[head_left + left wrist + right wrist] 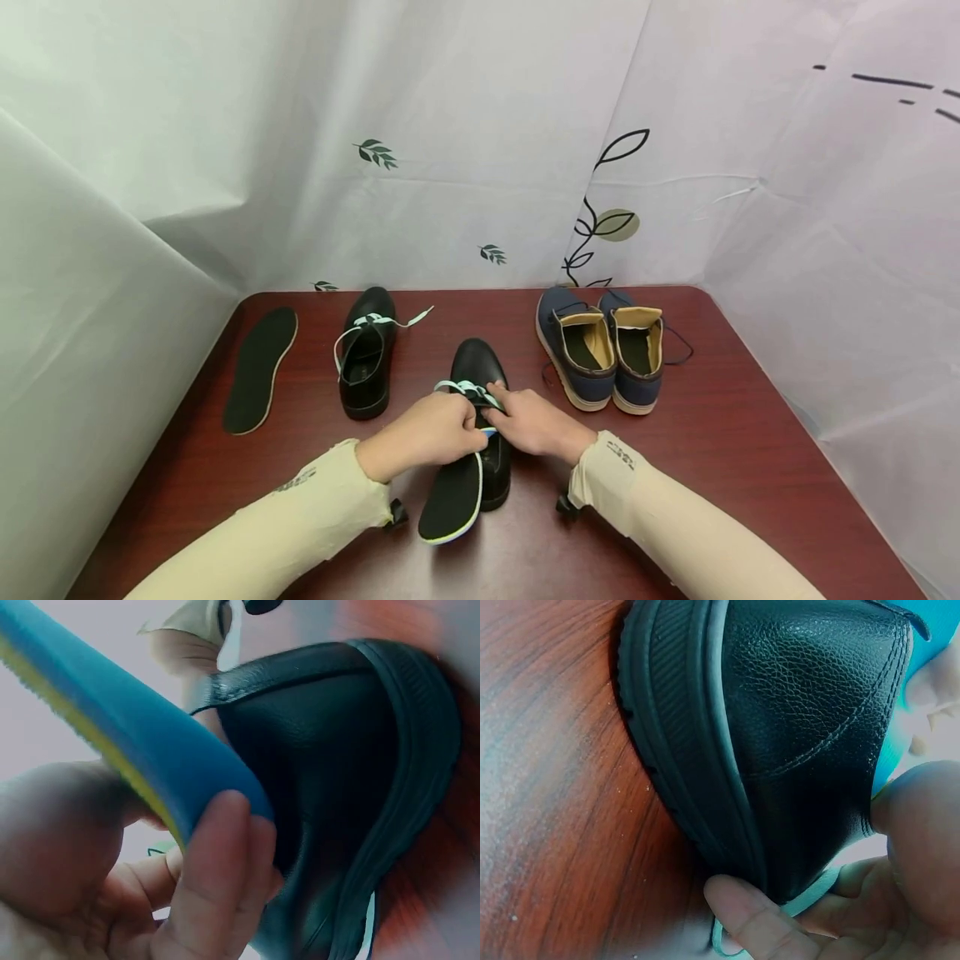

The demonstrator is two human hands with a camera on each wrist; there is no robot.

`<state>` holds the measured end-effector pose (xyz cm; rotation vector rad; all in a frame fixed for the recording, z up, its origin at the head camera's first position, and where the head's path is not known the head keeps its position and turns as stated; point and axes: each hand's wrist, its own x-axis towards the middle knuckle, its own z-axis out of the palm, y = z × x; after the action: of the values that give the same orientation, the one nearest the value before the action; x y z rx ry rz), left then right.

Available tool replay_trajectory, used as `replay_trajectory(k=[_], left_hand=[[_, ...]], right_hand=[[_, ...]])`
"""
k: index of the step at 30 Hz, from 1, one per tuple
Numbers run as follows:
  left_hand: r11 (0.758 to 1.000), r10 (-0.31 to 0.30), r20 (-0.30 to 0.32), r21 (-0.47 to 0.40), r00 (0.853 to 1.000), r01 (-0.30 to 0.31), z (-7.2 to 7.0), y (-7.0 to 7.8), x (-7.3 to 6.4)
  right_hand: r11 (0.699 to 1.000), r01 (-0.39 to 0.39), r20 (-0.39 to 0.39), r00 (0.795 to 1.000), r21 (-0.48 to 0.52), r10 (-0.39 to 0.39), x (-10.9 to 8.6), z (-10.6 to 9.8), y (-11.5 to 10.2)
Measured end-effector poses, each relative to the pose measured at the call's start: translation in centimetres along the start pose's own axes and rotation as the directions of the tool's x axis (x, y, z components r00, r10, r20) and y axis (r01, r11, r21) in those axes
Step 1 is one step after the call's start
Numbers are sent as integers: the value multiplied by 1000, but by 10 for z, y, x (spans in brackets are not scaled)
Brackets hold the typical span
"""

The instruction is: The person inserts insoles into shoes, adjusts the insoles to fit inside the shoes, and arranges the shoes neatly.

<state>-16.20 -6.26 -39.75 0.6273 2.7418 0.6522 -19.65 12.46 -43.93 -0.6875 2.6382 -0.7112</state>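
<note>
Pale sleeves point(300, 510) extend over the table point(622, 521), the left hand point(431, 429) pinching a blue-backed insole point(453, 502) at the opening of the nearer black shoe point(477, 362), whose laced part the right hand point(536, 422) grips: best brace that shoe firmly and ease the insole level.

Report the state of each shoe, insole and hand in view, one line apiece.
Left hand: gripping the held insole
Right hand: holding the middle black shoe
Held insole: tilted, mostly outside the middle black shoe
Middle black shoe: upright
Left black shoe: upright, untouched, a lace end trailing
Loose insole: flat on the table, dark side up
Navy shoes: upright, side by side, untouched
</note>
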Motion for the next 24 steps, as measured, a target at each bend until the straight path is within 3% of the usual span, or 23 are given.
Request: replay_trajectory(k=[7,15,19,24], left_hand=[[989,-59,-4,135,998,59,3,9,5],[935,-212,56,301,976,186,1,18,-1],[926,-236,87,321,968,197,-4,22,-10],[926,-217,125,340,968,163,-10,26,-20]], right_hand=[[1000,-6,16,1000,0,6,1,2,2],[999,-3,-11,1000,-34,3,1,2,2],[999,-10,-13,1000,-44,10,1,3,1],[999,-9,-33,999,-48,8,0,3,2]])
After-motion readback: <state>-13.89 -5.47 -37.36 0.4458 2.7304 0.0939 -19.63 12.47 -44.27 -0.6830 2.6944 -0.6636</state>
